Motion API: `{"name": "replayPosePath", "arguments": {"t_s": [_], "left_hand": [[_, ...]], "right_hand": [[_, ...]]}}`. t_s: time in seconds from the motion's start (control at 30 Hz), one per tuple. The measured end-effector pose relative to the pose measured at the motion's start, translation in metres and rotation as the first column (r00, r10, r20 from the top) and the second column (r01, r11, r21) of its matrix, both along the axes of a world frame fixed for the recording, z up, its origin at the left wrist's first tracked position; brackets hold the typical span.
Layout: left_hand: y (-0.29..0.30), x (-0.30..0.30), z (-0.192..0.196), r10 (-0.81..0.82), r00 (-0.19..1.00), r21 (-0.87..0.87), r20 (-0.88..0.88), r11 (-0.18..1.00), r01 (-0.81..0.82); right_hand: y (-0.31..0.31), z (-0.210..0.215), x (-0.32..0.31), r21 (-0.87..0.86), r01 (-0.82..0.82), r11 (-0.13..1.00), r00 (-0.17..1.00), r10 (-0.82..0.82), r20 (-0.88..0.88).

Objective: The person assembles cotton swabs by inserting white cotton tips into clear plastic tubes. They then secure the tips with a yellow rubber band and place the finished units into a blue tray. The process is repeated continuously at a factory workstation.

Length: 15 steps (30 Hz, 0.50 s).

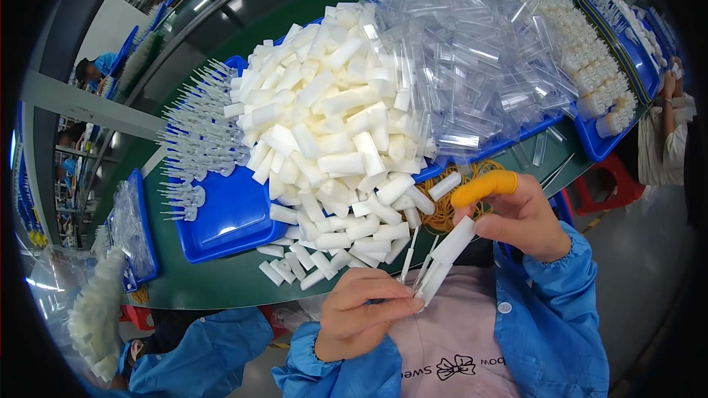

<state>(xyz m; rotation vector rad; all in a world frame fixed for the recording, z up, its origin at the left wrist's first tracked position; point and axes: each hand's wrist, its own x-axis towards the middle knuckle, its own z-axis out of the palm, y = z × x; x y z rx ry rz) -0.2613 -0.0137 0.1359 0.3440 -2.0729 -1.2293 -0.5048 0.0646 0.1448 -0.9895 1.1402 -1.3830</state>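
Slim white foam block sits below the white foam heap on a green tabletop; grey metal framing left of the heap, red plastic stool right. Left hand pinches the block's lower end, right hand its upper; long axis slants up-right.

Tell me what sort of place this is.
Probably a factory workshop: white pieces and clear plastic pieces lie heaped in bulk over a green table.

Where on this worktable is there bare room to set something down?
The front of the blue tray, between white stemmed parts and the foam pile; also the green tabletop between that tray and the near edge. Crowded: that pile, the clear sleeves and rubber bands.
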Motion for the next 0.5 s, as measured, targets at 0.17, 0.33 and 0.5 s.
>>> {"name": "replayPosePath", "arguments": {"t_s": [0.17,0.33,0.5], "left_hand": [[-0.004,0.004,0.001,-0.068,0.998,0.013,0.015,0.998,0.068],[-0.003,0.000,0.001,-0.135,0.991,0.013,-0.003,0.991,0.135],[-0.002,-0.006,-0.002,-0.139,0.990,-0.029,-0.011,0.990,0.139]], "right_hand": [[-0.001,-0.003,-0.005,-0.096,-0.064,0.993,0.984,0.047,-0.171],[-0.004,-0.009,-0.011,-0.124,-0.113,0.986,0.993,0.107,-0.060],[0.005,-0.012,0.001,-0.125,-0.134,0.983,0.980,0.113,-0.162]]}}
